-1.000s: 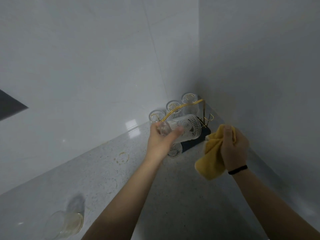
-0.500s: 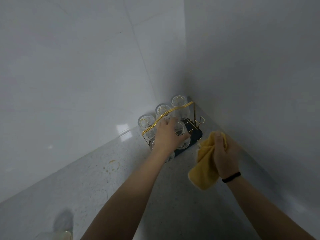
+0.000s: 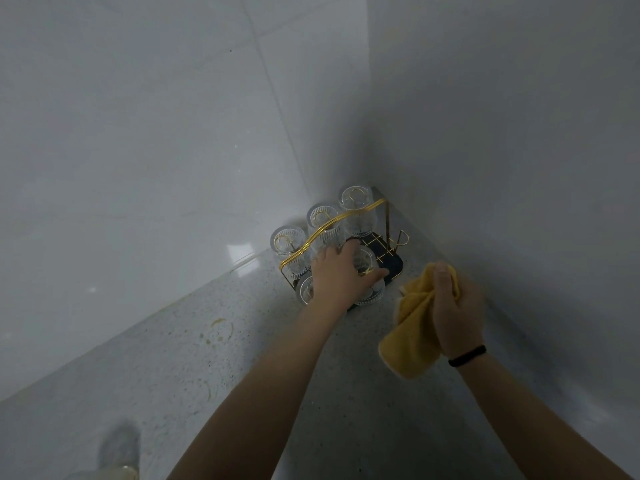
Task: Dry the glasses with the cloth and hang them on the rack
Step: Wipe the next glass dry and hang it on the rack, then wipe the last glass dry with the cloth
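Observation:
A gold wire rack (image 3: 332, 223) on a dark tray (image 3: 393, 268) stands in the counter's corner. Three ribbed glasses hang upside down along its back row, among them one at the left (image 3: 289, 249) and one at the right (image 3: 356, 211). My left hand (image 3: 341, 275) wraps a ribbed glass (image 3: 367, 271) sitting upside down in the rack's front row, next to another front glass (image 3: 304, 289). To the right of the rack, my right hand (image 3: 453, 306) grips a bunched yellow cloth (image 3: 412, 334).
Tiled walls meet right behind the rack. A further glass (image 3: 117, 471) stands at the bottom left edge of the speckled counter (image 3: 207, 375), with faint ring stains (image 3: 221, 330) between it and the rack.
My left hand carried the glass from in front of the rack down onto a front-row peg. The right hand with the cloth stayed beside the rack. The view shifted slightly.

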`<state>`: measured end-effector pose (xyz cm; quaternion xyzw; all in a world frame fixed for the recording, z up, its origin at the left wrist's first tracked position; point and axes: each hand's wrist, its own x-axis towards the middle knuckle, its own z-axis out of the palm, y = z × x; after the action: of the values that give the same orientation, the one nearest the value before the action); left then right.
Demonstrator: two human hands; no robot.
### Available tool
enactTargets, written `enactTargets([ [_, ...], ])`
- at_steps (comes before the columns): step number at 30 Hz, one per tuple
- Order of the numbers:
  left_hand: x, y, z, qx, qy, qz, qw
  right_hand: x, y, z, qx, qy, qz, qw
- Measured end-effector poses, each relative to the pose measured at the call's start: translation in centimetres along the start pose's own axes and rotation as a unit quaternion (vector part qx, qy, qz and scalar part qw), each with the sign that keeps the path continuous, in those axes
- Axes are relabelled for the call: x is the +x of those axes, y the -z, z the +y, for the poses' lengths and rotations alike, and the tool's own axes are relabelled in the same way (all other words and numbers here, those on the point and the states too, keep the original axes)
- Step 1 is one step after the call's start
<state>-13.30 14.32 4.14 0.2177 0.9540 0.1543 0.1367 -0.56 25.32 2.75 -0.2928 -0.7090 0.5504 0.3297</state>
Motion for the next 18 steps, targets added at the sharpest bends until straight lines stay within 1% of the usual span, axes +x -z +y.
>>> enactTargets([
  [4, -0.7, 0.5, 0.1, -0.011, 0.003, 0.004, 1.0, -0.4, -0.2, -0.5, 0.009, 0.004, -0.003, 1.0],
  [8, -3.1, 1.8, -0.4, -0.084, 0.001, 0.066, 0.994, -1.5, -0.6, -1.1, 0.025, -0.014, -0.023, 0.999],
  [11, -6.1, 2.6, -1.6, -0.132, 0.016, 0.104, 0.986, -2.9, -1.2, -2.2, 0.038, 0.01, -0.047, 0.998],
  [18, -14.6, 3.2, -8.1, -0.239, 0.082, 0.148, 0.956, -8.9, -4.6, -5.0, 0.068, 0.03, -0.129, 0.989],
])
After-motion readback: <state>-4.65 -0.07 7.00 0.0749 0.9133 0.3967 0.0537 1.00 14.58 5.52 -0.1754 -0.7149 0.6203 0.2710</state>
